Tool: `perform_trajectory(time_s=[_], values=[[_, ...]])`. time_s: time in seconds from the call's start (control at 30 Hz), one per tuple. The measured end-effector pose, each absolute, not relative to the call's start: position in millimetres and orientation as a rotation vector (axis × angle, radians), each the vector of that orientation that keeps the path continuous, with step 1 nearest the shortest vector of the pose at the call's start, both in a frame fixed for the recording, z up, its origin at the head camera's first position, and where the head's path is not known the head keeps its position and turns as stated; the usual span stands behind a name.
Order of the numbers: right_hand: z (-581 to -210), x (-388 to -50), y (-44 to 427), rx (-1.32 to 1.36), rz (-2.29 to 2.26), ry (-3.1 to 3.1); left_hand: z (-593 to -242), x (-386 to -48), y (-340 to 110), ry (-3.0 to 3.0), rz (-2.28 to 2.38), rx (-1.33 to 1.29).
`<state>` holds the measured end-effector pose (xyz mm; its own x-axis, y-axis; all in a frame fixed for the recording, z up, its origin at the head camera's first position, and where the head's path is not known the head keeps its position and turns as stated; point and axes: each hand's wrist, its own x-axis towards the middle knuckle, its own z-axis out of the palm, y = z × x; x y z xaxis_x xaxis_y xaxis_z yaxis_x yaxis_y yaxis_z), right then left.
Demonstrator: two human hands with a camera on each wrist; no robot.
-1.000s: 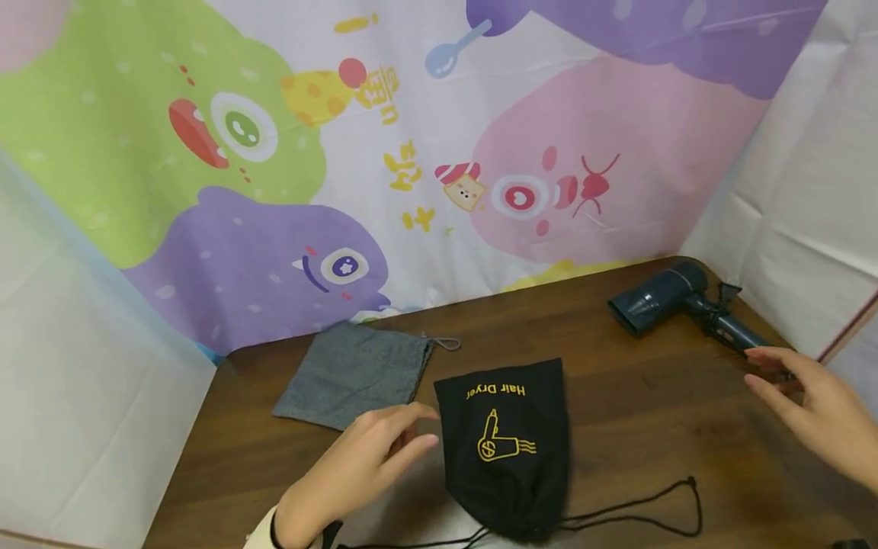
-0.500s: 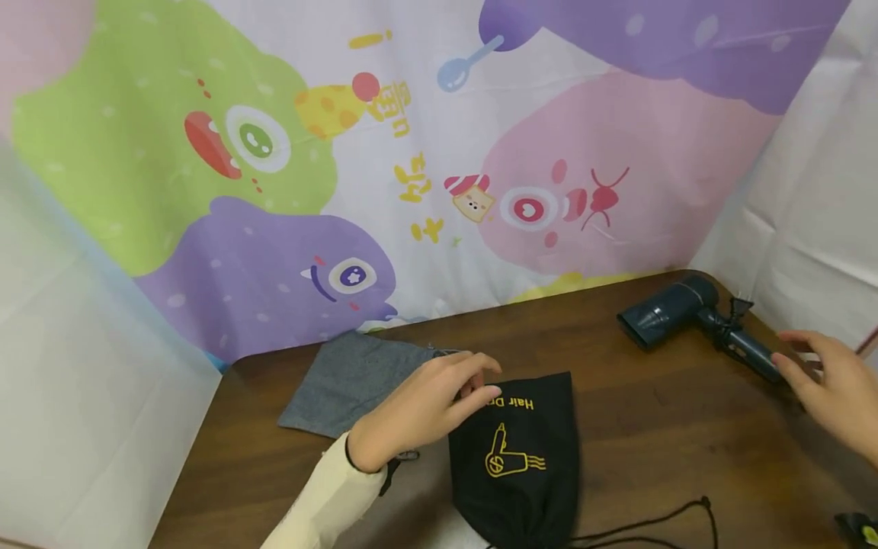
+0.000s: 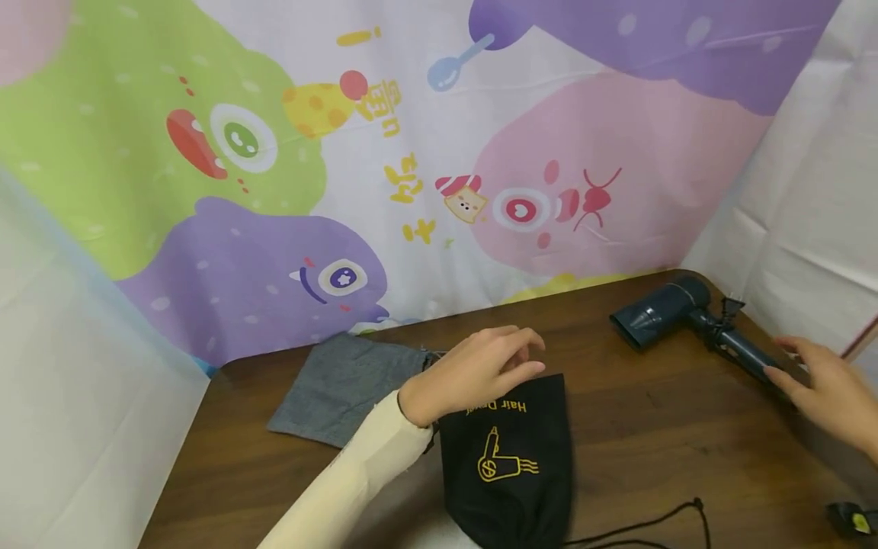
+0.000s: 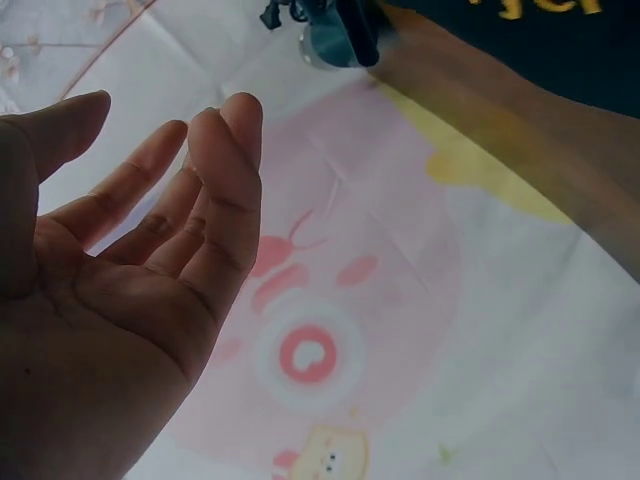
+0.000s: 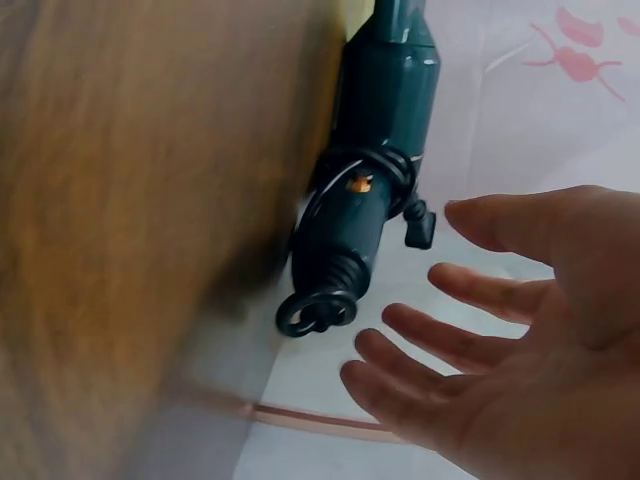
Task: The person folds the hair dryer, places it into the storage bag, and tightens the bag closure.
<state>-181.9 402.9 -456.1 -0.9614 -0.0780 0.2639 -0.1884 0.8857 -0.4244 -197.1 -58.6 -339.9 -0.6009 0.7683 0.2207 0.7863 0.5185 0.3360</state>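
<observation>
A dark hair dryer (image 3: pixel 668 311) lies on the table at the back right, its cord wound round the handle (image 5: pixel 345 215). Beside the handle's end is my right hand (image 3: pixel 830 393); in the right wrist view its fingers (image 5: pixel 455 340) are spread and apart from the handle. My left hand (image 3: pixel 473 374) hovers over the upper edge of a black drawstring bag (image 3: pixel 507 480) printed with "Hair Dryer" and a yellow dryer outline. The left fingers (image 4: pixel 225 190) are loosely bent and hold nothing. A grey drawstring pouch (image 3: pixel 336 393) lies left of the bag, partly hidden by the left arm.
The brown wooden table (image 3: pixel 652 450) meets a cartoon-printed backdrop (image 3: pixel 425 152) behind, with white cloth walls (image 3: pixel 816 191) at both sides. A black cord loop (image 3: pixel 700 518) trails right from the bag. A small black-and-yellow object (image 3: pixel 853 522) sits at the right edge.
My left hand has moved right and away from me, from beside the black bag to above its upper edge. The right hand has shifted slightly right near the dryer's handle.
</observation>
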Motion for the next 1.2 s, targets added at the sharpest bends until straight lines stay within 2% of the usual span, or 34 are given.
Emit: perform_trajectory(time_s=[0.2, 0.9, 1.2], values=[[-465.6, -181.3, 416.6, 0.296, 0.687, -2.822, -341.6, -212.8, -33.4, -2.722, -0.562, -1.416], [-470.9, -171.3, 429.1, 0.276, 0.75, -2.871, -367.3, -266.4, 62.4, -2.802, -0.513, -1.479], [-471.6, -168.8, 438.5, 0.373, 0.761, -2.833, -386.4, -286.5, 101.1, -2.892, -0.483, -1.302]])
